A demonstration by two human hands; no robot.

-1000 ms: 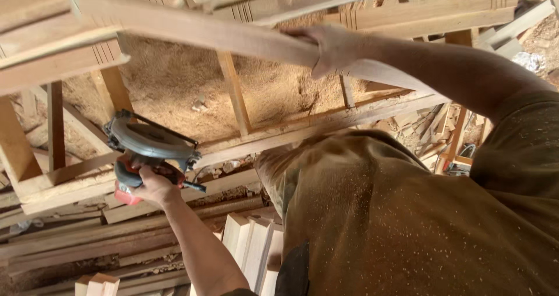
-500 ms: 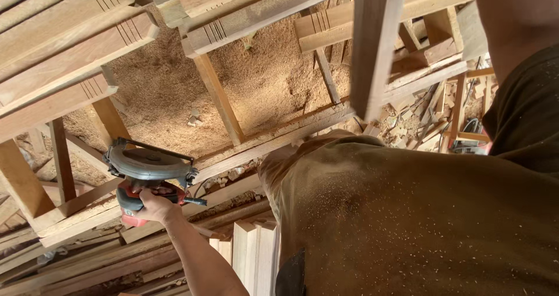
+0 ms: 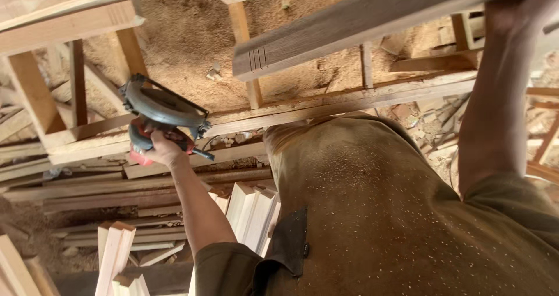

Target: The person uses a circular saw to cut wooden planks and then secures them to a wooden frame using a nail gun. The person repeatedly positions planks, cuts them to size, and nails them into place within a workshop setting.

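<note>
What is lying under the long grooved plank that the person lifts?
Under the plank lies a sawdust-covered floor with wooden frame rails. The right hand holds the plank; the left hand grips a circular saw. The plank hides the floor directly beneath.

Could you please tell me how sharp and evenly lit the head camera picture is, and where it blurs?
Head view: warm, even light, no glare; the left hand and circular saw are fairly sharp; the right hand and the wooden plank it holds are smeared by motion blur; the shirt is crisp, speckled with sawdust.

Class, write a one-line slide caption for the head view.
Left hand grips a circular saw; right hand holds a wooden plank above sawdust.
</note>
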